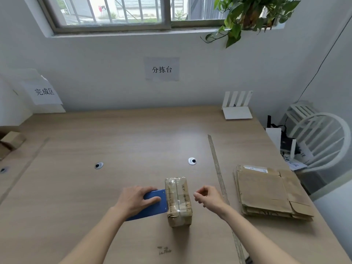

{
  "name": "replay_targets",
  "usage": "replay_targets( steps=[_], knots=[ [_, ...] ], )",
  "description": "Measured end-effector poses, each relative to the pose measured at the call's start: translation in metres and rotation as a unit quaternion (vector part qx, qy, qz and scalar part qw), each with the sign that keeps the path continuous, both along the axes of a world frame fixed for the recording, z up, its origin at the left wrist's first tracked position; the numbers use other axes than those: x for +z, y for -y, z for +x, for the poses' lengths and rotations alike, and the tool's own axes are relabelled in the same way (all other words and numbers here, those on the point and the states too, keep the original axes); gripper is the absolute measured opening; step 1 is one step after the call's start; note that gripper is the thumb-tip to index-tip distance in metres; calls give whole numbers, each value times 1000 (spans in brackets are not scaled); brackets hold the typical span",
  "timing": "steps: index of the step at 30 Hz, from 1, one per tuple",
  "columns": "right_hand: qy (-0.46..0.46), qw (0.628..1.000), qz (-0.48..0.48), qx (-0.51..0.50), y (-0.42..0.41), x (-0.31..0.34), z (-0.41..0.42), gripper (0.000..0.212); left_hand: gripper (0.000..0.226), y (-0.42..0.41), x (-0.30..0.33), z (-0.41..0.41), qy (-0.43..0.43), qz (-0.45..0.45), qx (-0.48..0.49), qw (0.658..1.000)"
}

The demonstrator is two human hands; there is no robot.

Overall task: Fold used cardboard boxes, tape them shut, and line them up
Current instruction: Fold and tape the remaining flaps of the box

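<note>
A small folded cardboard box (178, 201), wrapped in shiny clear tape, stands on the wooden table (114, 141) near its front middle. My left hand (136, 199) grips a blue tape dispenser (152, 205) whose front edge touches the box's left side. To the right of the box my right hand (206, 195) hovers with loosely curled fingers; whether it pinches any tape cannot be seen. A stack of flattened cardboard boxes (270, 191) lies at the table's right edge.
A strip of tape (219, 172) runs along the table between the box and the flat stack. A white router (237, 108) stands at the back right. Open cardboard boxes (9, 143) sit at the far left. A white chair (320, 138) stands beyond the table's right edge.
</note>
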State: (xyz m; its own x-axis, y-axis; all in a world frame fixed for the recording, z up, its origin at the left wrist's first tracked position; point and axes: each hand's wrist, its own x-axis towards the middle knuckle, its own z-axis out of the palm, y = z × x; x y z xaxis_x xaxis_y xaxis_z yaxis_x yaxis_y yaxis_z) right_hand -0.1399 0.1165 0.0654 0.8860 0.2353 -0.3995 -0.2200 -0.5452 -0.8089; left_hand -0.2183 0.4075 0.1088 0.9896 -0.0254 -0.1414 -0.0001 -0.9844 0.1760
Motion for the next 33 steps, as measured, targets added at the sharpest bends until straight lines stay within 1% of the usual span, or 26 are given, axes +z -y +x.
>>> replay_targets(
  steps=[3, 7, 10, 23, 25, 33],
  knots=[
    [-9, 1000, -23, -3, 2, -17, -18, 10, 67, -3, -24, -15, -22, -24, 9, 999],
    [-10, 997, -62, -34, -2, -33, -33, 10, 50, 1, -36, -24, -42, -34, 5, 998],
    [-15, 996, -80, -46, -4, -42, -39, 12, 47, 2, -44, -28, -45, -37, 8, 998],
    [-17, 990, -131, -53, -8, -70, -45, 13, 51, 3, -67, -33, -80, -29, 17, 996],
    [-17, 989, -132, -57, -8, -76, -45, 13, 51, 4, -70, -32, -80, -31, 20, 996],
    [-45, 994, -84, -60, -7, -90, -39, 8, 52, 2, -80, -29, -82, -43, 25, 995]
  ],
)
